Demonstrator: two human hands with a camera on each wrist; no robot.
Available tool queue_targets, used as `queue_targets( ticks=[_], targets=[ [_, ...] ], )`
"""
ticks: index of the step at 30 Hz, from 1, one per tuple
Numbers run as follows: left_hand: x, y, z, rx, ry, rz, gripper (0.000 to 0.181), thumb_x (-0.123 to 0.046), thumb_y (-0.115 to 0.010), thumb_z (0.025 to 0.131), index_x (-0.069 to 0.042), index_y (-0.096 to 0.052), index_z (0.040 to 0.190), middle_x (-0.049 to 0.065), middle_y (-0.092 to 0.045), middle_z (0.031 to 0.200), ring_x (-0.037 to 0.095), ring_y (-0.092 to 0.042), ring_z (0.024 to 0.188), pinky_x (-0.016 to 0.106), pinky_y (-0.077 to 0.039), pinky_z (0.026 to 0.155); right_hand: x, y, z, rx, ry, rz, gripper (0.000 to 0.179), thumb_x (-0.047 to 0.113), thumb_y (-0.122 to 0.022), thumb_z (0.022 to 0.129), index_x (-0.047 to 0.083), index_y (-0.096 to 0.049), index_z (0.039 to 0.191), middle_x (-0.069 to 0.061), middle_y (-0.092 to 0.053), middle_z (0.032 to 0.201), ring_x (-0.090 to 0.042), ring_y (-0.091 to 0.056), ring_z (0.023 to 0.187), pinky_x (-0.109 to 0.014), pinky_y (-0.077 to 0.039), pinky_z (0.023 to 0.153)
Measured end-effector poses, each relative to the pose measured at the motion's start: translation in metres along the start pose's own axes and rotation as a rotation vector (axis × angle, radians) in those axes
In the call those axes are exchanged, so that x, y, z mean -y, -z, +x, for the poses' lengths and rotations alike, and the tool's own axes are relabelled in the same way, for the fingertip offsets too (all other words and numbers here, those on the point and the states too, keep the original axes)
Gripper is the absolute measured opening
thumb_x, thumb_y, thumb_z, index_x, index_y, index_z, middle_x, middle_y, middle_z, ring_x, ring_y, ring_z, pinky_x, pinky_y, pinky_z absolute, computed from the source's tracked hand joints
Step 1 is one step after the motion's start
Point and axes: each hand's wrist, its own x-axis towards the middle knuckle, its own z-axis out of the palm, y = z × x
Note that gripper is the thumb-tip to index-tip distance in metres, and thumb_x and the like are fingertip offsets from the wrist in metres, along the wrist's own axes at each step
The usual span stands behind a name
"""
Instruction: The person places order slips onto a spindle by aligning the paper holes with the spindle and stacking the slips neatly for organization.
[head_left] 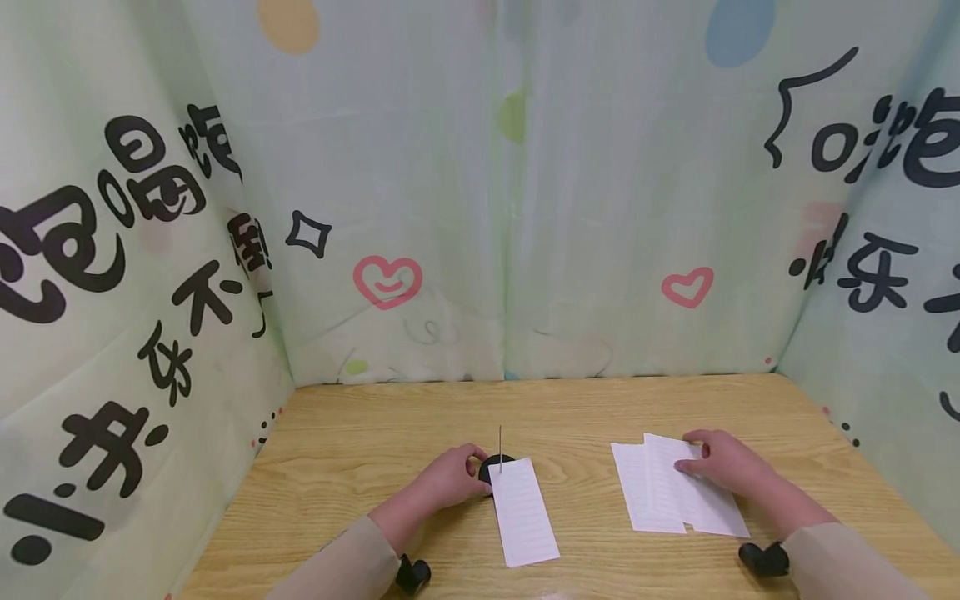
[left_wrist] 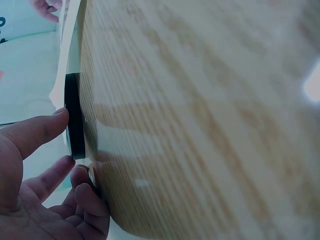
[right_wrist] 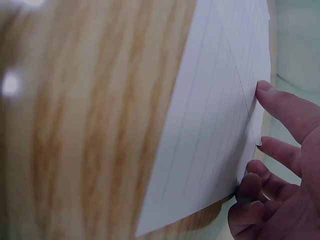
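A bill spike's round black base (head_left: 485,477) stands on the table with its thin metal pin (head_left: 501,440) pointing up. My left hand (head_left: 454,477) grips this base by its left side, thumb and index finger at the rim (left_wrist: 75,117). One lined paper slip (head_left: 527,518) is on the pin by its far end and slants down toward me. Farther right, several lined paper slips (head_left: 630,492) lie overlapping. At their upper right edge, my right hand (head_left: 722,461) pinches the top slip (right_wrist: 200,115) between thumb and index finger; the other fingers are curled beneath.
The wooden table (head_left: 360,433) extends to a pale printed curtain (head_left: 450,167) at the back, with more curtain at both sides. Dark wrist-worn devices (head_left: 765,559) show at both sleeve cuffs. A gap of bare wood separates the spike from the loose slips.
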Motion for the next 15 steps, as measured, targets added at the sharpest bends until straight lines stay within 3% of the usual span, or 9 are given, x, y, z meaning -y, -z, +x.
queue_targets(
  ticks=[4, 8, 15],
  targets=[
    [-0.0003, -0.0006, 0.0002, -0.002, 0.004, 0.005, 0.044, -0.018, -0.083, 0.081, -0.013, -0.062, 0.120, 0.006, -0.053, 0.088, 0.023, -0.051, 0.080, 0.037, -0.040, 0.068, -0.0006, -0.0014, -0.0008, -0.019, 0.016, -0.013, 0.069, 0.041, -0.076, 0.086, -0.008, -0.053, 0.129, -0.020, -0.053, 0.099, -0.031, -0.051, 0.085, -0.046, -0.044, 0.073],
    [-0.0007, -0.0012, 0.0001, -0.006, 0.007, 0.004, 0.044, -0.017, -0.082, 0.081, -0.013, -0.061, 0.119, 0.006, -0.053, 0.088, 0.023, -0.051, 0.080, 0.037, -0.040, 0.069, 0.0006, -0.0043, -0.0021, -0.054, 0.027, -0.001, 0.066, 0.037, -0.078, 0.084, -0.008, -0.052, 0.125, -0.027, -0.052, 0.111, -0.039, -0.053, 0.096, -0.058, -0.044, 0.086],
    [-0.0025, -0.0012, -0.0003, -0.007, 0.012, 0.006, 0.044, -0.017, -0.082, 0.082, -0.013, -0.061, 0.120, 0.005, -0.053, 0.087, 0.022, -0.051, 0.080, 0.036, -0.040, 0.068, 0.0046, -0.0068, -0.0006, -0.071, 0.031, 0.054, 0.059, 0.026, -0.079, 0.084, -0.006, -0.049, 0.123, -0.019, -0.056, 0.105, -0.032, -0.053, 0.090, -0.049, -0.044, 0.080]
  ],
)
